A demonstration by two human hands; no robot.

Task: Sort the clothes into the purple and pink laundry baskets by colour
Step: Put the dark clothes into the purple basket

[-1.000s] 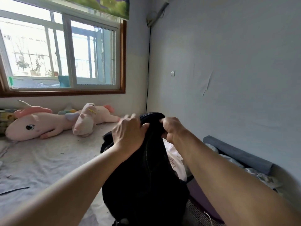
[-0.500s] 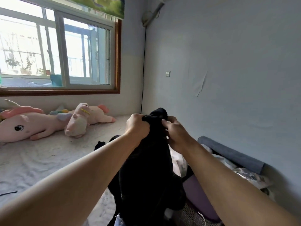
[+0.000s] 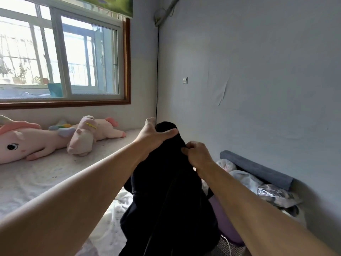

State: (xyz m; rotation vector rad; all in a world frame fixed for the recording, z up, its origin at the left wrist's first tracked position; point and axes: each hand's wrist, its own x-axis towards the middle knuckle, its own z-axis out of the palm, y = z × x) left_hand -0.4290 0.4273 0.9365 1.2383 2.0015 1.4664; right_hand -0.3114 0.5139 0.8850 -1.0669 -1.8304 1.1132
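Note:
A black garment (image 3: 166, 196) hangs in front of me, lifted above the bed. My left hand (image 3: 153, 136) grips its top fold, thumb laid across the cloth and fingers behind it. My right hand (image 3: 196, 156) pinches the garment's edge just to the right and slightly lower. Below the right forearm a strip of the purple basket (image 3: 224, 224) shows, with its mesh wall at the bottom. The pink basket is out of sight.
Two pink plush unicorns (image 3: 35, 143) lie under the window at the far left of the white bed sheet (image 3: 55, 174). A grey rolled bolster (image 3: 258, 170) and crumpled light clothes (image 3: 245, 180) lie along the blue wall on the right.
My left hand has loosened from a fist into a wider grasp over the garment's top. The right hand has dropped lower and moved right along the edge. The view has turned slightly.

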